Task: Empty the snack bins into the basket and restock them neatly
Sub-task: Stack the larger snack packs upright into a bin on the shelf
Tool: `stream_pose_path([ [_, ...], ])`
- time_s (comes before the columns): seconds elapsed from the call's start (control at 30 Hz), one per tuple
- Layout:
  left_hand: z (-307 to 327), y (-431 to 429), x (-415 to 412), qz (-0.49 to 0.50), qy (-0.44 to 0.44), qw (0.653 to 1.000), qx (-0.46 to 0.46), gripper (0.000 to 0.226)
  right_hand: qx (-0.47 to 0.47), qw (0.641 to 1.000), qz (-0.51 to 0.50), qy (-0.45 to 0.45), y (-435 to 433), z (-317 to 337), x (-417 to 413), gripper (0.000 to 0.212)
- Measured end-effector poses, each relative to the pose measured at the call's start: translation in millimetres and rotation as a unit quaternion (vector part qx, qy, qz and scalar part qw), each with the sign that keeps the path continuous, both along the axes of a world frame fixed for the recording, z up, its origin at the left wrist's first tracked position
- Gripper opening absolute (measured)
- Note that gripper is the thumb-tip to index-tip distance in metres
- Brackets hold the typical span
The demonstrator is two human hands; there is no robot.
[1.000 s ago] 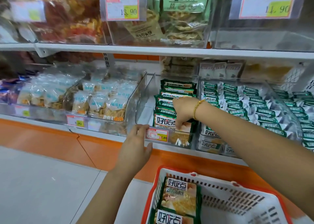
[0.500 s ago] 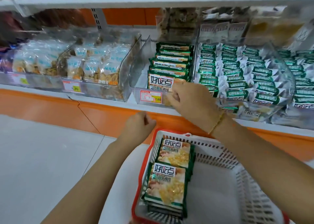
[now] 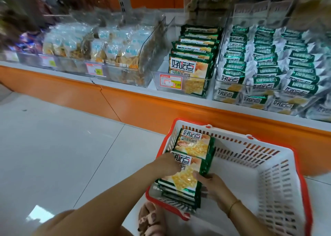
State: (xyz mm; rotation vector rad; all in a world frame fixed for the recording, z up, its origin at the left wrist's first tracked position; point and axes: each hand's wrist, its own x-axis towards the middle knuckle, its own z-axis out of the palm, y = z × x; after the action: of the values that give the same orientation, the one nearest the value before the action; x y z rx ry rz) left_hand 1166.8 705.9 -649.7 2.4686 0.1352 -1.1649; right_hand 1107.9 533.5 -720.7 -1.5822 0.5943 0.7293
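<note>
A white basket with a red rim point(image 3: 275, 165) sits on the floor below the shelf. Along its left side lie two stacks of green snack packs point(image 3: 191, 144). My left hand point(image 3: 168, 164) rests on the left edge of the near stack point(image 3: 180, 180), and my right hand point(image 3: 213, 187) grips its right edge. On the shelf, a clear bin point(image 3: 179, 85) with a red price tag holds a row of the same green packs point(image 3: 193, 56), standing upright on its right side.
Clear bins of pale-blue snack bags point(image 3: 114, 49) stand to the left, and a bin of green-and-silver packs point(image 3: 268, 60) to the right. An orange plinth point(image 3: 161, 108) runs under the shelf. My sandalled foot point(image 3: 148, 219) is beside the basket's near corner.
Both hands have dropped from the shelf bin down into the basket and closed on the near stack. The camera has tilted down, so the basket shows in full.
</note>
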Motion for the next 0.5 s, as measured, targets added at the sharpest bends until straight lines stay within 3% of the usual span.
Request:
stream_pose_path([
  [0.17, -8.2, -4.9, -9.1, 0.052, -0.035, 0.998, 0.008, 0.033, 0.041, 0.999, -0.003, 0.005, 1.0, -10.3, -7.5, 0.045],
  [0.37, -20.9, -4.3, -3.7, 0.096, 0.013, 0.992, -0.08, 0.004, 0.169, 0.985, 0.023, 0.041, -34.4, -10.5, -8.8, 0.053],
  [0.43, -19.6, 1.6, -0.8, 0.094, -0.005, 0.994, -0.056, 0.012, 0.196, 0.978, 0.048, 0.053, -53.6, -10.5, -9.1, 0.05],
  [0.5, -19.9, 8.7, 2.9, 0.097, -0.012, 0.994, -0.052, 0.024, 0.218, 0.972, 0.064, 0.065, -70.7, -13.3, -7.3, 0.06],
])
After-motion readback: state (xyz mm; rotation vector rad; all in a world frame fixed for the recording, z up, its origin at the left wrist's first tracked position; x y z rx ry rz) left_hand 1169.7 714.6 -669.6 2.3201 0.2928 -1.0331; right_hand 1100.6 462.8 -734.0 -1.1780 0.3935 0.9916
